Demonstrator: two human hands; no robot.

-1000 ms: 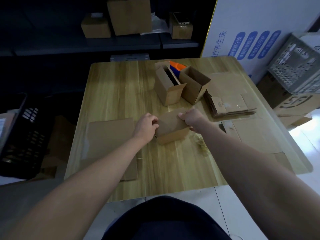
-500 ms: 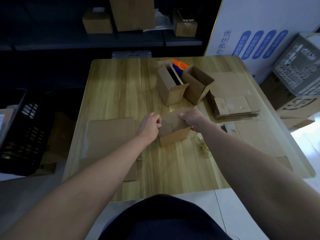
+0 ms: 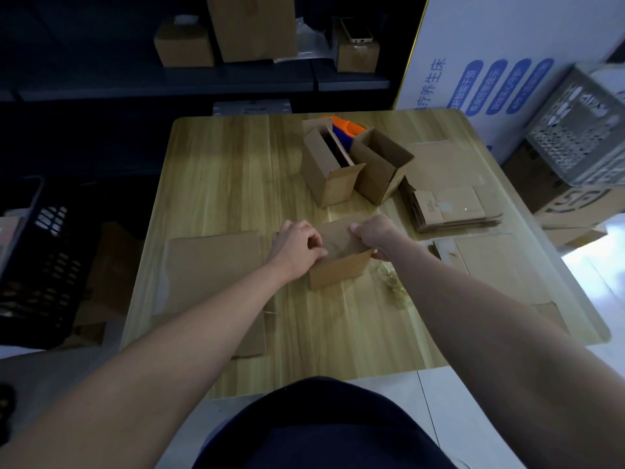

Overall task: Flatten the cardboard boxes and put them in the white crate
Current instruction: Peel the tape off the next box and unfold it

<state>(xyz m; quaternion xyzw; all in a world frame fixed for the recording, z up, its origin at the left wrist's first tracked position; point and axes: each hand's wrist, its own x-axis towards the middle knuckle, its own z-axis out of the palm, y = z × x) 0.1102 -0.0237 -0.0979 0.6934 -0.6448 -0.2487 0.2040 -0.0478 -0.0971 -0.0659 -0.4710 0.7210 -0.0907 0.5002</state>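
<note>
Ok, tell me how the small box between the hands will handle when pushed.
The small box is probably light: thin plain cardboard. Its walls likely buckle under the left hand and right hand gripping its top. Flat-based on the table, it should slide rather than roll.

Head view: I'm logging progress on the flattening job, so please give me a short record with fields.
held: box, not flattened, on table
left hand: grips box's left end
right hand: grips box's right end
waiting: two open boxes behind
flattened: stack at right, sheet at left
crate: off table, far right
</note>
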